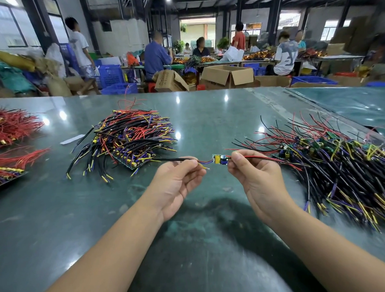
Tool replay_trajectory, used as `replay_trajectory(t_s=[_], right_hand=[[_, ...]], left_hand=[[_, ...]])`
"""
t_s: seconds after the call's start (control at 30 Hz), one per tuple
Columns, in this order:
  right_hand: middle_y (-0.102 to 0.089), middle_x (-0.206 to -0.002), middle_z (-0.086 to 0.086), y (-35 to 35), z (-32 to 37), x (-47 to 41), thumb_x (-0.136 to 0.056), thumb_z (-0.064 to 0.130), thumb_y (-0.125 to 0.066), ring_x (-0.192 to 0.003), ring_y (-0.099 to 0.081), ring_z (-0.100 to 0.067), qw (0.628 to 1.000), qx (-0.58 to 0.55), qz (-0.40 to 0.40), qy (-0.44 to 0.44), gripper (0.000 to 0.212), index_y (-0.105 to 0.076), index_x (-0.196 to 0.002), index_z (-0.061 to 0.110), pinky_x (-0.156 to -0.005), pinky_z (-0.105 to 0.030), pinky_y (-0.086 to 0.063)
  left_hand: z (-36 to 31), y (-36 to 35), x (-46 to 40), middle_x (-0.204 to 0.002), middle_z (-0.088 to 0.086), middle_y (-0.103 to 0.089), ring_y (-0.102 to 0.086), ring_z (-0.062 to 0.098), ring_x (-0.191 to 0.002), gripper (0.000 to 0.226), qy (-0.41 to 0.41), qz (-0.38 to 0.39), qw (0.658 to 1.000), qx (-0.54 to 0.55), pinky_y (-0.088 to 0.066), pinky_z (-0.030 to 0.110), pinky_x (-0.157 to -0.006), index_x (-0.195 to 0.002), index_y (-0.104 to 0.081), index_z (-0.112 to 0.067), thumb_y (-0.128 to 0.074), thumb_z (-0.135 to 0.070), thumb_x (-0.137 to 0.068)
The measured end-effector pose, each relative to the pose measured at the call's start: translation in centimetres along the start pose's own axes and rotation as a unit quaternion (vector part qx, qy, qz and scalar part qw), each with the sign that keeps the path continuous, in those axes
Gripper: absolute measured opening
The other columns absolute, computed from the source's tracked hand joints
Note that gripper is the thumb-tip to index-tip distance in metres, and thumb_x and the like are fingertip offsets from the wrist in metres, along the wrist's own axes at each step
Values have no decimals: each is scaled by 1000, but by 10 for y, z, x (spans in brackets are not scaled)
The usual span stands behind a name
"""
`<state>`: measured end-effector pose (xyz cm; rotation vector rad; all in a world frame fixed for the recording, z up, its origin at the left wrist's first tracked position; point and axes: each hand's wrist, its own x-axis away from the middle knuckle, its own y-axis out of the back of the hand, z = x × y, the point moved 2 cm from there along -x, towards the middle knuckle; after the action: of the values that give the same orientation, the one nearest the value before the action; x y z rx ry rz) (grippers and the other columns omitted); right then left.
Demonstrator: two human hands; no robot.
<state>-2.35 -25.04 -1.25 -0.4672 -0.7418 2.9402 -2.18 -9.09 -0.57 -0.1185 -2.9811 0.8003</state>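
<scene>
Two bare hands hovered close together, each pinching.
The left forearm stretched in from 7 o'clock and the right from 5 o'clock, wrists bent slightly inward. The left hand (177,181), palm turned up, pinched a black lead (172,159) between thumb and forefinger. The right hand (253,176), at its 3 o'clock, pinched a red lead (253,158) likewise, other fingers loosely curled.

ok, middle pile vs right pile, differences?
The middle pile is compact, leads roughly parallel; the right pile sprawls wider, leads fanned loose. The middle pile lies apart from the left hand; the right pile reaches the right hand. Both: green boards with black, red, yellow, purple leads.
</scene>
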Motion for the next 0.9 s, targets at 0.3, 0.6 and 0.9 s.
replay_trajectory(t_s=[0.3, 0.6, 0.9], right_hand=[[-63, -64, 0, -2, 1, 1, -88, 0, -55, -56, -60, -7, 997, -63, 4, -49, 9, -59, -82, 5, -63, -16, -53], [-61, -65, 1, 0, 1, -1, -90, -1, -54, -56, -58, -6, 996, -61, 3, -64, 14, -58, -80, 8, -63, -16, -53], [-62, -63, 3, -1, 0, 0, -90, -1, -54, -56, -59, -6, 994, -70, -1, -85, 17, -58, -77, 9, -62, -16, -53]], left_hand=[[-3, -1, 1, -65, 7, -66, -65, 11, -59, 24, -40, 33, 998, -40, -53, 17, -55, -82, -54, -10, -49, 12, -88], [-4, 0, 2, -68, 1, -65, -58, 6, -57, 24, -41, 66, 996, -54, -49, 14, -56, -72, -61, -11, -56, 10, -83], [-5, 2, 2, -76, 6, -72, -66, 10, -66, 28, -108, 63, 987, -101, -52, 16, -62, -74, -58, -7, -52, 19, -82]])
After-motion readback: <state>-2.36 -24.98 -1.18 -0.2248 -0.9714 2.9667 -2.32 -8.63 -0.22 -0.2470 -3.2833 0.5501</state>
